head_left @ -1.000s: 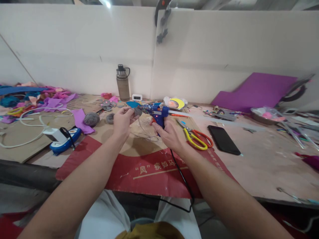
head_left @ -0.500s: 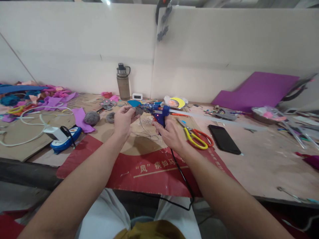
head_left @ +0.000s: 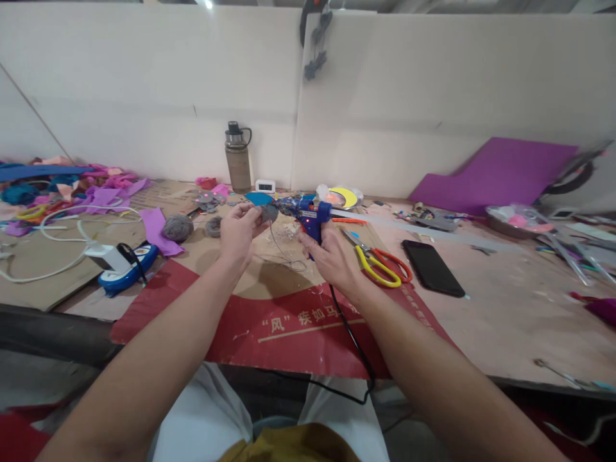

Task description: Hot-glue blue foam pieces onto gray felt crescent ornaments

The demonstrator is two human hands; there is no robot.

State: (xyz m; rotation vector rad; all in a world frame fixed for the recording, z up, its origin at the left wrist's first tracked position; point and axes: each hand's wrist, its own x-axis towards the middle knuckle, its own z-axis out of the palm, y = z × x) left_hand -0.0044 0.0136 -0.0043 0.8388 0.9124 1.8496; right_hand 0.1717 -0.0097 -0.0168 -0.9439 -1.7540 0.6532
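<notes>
My right hand (head_left: 327,251) is wrapped round the handle of a blue glue gun (head_left: 312,215), whose nozzle points left. A long whitish glue stick (head_left: 385,221) runs out of its back. My left hand (head_left: 240,230) pinches a small grey felt piece (head_left: 269,212) together with a blue piece (head_left: 258,199) above it. The gun's tip is close to the grey piece; whether they touch I cannot tell. Grey yarn (head_left: 278,244) trails down from the piece to the brown paper. Two balls of grey yarn (head_left: 178,228) lie left of my left hand.
Yellow-and-red-handled scissors (head_left: 380,266) and a black phone (head_left: 433,268) lie right of my right hand. A black cord (head_left: 353,343) hangs over the table edge. At left are a blue power strip (head_left: 128,273) and felt scraps (head_left: 103,196). A bottle (head_left: 237,160) stands at the back.
The glue gun has shifted slightly right, its tip drawing back a little from the grey piece. My left hand keeps its pinch almost in place.
</notes>
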